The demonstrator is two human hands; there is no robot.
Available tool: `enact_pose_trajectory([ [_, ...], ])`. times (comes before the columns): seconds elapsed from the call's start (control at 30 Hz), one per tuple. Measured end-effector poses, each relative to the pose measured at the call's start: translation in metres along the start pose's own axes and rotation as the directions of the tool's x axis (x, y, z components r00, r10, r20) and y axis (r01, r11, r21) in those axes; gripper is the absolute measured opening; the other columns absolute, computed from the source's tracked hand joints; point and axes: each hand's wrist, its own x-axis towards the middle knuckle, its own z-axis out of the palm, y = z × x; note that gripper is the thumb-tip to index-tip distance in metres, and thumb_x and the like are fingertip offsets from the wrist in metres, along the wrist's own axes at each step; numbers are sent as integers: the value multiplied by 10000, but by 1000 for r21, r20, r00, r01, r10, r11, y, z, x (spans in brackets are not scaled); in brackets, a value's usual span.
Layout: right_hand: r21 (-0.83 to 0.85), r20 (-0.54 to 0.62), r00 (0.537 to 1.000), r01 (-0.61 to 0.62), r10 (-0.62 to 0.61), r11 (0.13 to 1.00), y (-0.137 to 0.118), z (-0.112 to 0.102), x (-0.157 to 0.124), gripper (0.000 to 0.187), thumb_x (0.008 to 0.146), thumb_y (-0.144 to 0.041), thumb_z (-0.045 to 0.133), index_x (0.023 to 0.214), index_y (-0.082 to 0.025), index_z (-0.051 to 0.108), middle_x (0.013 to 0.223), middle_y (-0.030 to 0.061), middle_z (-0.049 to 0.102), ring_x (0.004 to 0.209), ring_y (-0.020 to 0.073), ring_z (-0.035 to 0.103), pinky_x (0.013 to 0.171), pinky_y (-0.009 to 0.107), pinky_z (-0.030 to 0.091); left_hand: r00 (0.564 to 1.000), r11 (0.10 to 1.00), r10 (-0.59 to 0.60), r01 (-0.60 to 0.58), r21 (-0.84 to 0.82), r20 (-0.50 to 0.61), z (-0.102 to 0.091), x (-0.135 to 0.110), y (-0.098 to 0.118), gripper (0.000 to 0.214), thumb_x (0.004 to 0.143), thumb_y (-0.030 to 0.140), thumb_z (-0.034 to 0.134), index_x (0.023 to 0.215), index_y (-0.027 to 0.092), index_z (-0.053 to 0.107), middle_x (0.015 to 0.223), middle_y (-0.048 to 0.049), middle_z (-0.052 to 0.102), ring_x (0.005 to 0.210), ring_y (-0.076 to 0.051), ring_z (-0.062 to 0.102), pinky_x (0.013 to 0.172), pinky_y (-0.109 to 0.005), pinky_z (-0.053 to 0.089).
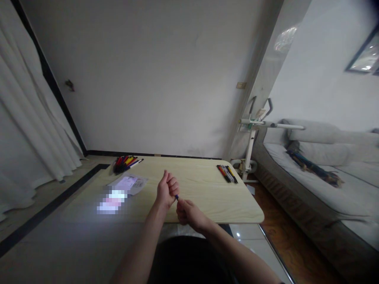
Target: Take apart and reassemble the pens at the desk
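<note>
Both my hands meet over the near middle of a pale wooden table (207,197). My left hand (167,190) is curled into a fist around one end of a small blue pen (177,197). My right hand (188,215) is closed just below and to the right, gripping the pen's other end. Only a short blue stretch of the pen shows between the two fists. A pile of red, yellow and black pens (126,162) lies at the far left of the table. A row of several dark pens (226,173) lies at the far right.
A flat plastic packet (130,184) and a blurred patch lie left of my hands. White curtains hang at the left. An exercise machine (251,134) stands beyond the table's right corner, with a grey sofa (319,173) to the right.
</note>
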Motion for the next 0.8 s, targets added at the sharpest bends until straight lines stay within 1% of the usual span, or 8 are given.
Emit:
enact_pose_trajectory([
  [0.13, -333, -91, 991, 66, -102, 941, 0, -2, 3, 456, 822, -533, 294, 528, -187, 337, 424, -69, 281, 371, 55, 229, 380, 211, 182, 1000, 1000, 11, -11, 23, -22, 2, 2, 0, 409, 764, 388, 528, 545, 191, 245, 425, 98, 136, 284, -33, 154, 302, -169, 47],
  [0.23, -556, -92, 978, 105, -187, 825, -2, -4, 6, 495, 837, -534, 242, 511, -180, 355, 428, -45, 336, 400, 66, 277, 413, 222, 208, 998, 998, 26, -23, 57, -57, 3, 5, 1, 424, 752, 408, 536, 540, 189, 241, 417, 100, 152, 281, -31, 158, 297, -168, 56],
  [0.33, -672, -77, 961, 148, -267, 725, -4, -7, 9, 492, 856, -505, 216, 525, -174, 368, 454, -36, 365, 439, 74, 306, 450, 226, 231, 994, 996, 50, -42, 80, -100, 3, 8, 2, 439, 744, 422, 538, 533, 188, 233, 409, 100, 156, 277, -29, 157, 290, -165, 58],
  [0.47, -696, -50, 967, 146, -250, 704, -6, -12, 14, 474, 862, -488, 218, 546, -170, 372, 474, -36, 372, 446, 71, 313, 447, 219, 235, 992, 993, 77, -68, 98, -96, -2, 10, 4, 432, 748, 414, 535, 527, 187, 240, 404, 98, 179, 277, -29, 169, 284, -164, 80],
  [0.57, -641, -64, 986, 77, -153, 764, -10, -17, 15, 464, 852, -492, 249, 537, -172, 365, 448, -46, 349, 413, 64, 294, 417, 212, 224, 991, 986, 109, -98, 136, -80, -8, 9, 3, 398, 751, 416, 527, 532, 185, 286, 404, 93, 228, 291, -33, 229, 293, -161, 166],
  [0.63, -559, -60, 996, 27, -73, 829, -14, -22, 15, 449, 845, -485, 273, 530, -176, 358, 425, -55, 330, 382, 59, 275, 390, 208, 211, 983, 972, 150, -128, 199, -102, -11, 7, 0, 339, 746, 427, 523, 573, 182, 365, 429, 80, 321, 339, -46, 339, 345, -167, 280],
  [0.73, -426, -31, 999, -4, -10, 905, -18, -30, 13, 417, 835, -467, 310, 540, -179, 363, 411, -64, 320, 357, 56, 260, 366, 203, 193, 954, 907, 230, -138, 399, -192, -18, 1, -6, 284, 728, 441, 531, 678, 170, 464, 531, 41, 478, 457, -81, 478, 451, -203, 385],
  [0.8, -372, -12, 1000, 2, -7, 928, -19, -34, 12, 403, 831, -460, 324, 546, -179, 365, 410, -67, 317, 352, 55, 249, 358, 201, 181, 945, 790, 258, -88, 607, -199, -23, -4, -11, 300, 720, 456, 528, 695, 159, 495, 536, 30, 509, 447, -88, 481, 430, -202, 366],
])
